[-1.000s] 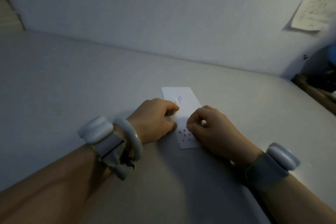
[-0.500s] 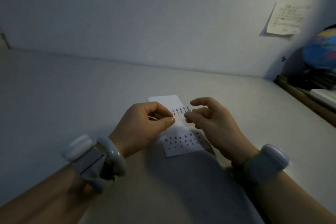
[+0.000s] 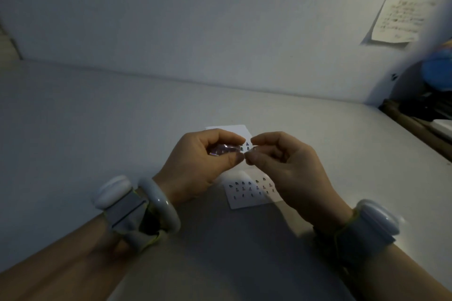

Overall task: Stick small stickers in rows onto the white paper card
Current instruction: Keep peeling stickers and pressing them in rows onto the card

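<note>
left hand [image 3: 200,161] pinching sticker sheet [image 3: 223,149] | right hand [image 3: 286,164] grip pinching its edge | card [image 3: 252,197] below

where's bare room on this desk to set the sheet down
Bare grey desk runs left of the left hand to the wall. Crowded: both hands, right hand, hover over the white paper card.

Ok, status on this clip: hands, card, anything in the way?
Left hand grips shiny sticker sheet. Right hand pinches at its edge. White card flat on desk, three sticker rows showing. Nothing in the way.
</note>
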`<action>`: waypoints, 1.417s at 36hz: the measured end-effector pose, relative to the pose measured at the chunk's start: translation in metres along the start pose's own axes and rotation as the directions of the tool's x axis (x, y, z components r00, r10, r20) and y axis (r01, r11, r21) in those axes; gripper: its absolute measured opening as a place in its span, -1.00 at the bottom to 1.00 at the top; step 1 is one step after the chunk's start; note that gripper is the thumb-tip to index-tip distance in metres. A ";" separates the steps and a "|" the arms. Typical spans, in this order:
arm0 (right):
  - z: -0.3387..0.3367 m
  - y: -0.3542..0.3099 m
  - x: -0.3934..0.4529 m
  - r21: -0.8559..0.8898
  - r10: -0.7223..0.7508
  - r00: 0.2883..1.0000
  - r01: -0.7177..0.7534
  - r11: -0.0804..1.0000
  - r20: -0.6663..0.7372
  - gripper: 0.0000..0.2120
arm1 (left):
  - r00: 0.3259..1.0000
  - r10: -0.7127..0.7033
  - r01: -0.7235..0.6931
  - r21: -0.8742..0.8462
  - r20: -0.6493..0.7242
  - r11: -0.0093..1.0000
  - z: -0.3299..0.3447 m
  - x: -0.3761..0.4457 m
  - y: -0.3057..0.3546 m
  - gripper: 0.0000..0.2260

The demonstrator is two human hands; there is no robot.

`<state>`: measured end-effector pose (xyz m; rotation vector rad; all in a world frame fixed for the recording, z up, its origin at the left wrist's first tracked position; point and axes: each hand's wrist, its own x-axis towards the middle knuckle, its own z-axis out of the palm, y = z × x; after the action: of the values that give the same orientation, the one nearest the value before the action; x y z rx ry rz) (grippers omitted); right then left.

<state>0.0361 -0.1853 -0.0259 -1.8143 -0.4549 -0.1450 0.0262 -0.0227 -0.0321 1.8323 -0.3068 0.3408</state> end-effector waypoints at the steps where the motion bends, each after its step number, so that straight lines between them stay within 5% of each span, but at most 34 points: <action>1: 0.000 0.000 0.000 0.002 -0.001 1.000 0.001 1.000 -0.001 -0.84 | 1.000 0.001 -0.002 -0.010 -0.006 1.000 0.000 0.000 0.000 -0.81; 20: 0.003 -0.003 -0.002 -0.046 -0.062 0.992 0.057 0.997 -0.112 -0.90 | 0.999 -0.033 0.031 -0.100 -0.023 0.995 -0.001 0.001 0.004 -0.78; 51: 0.001 0.014 -0.002 -0.513 -0.380 0.922 0.291 0.807 -0.075 -0.87 | 1.000 -0.003 0.002 -0.024 -0.018 1.000 0.001 -0.001 0.003 -0.78</action>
<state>0.0399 -0.1883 -0.0397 -2.1808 -0.6573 -0.7237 0.0246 -0.0244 -0.0304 1.8054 -0.2950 0.3506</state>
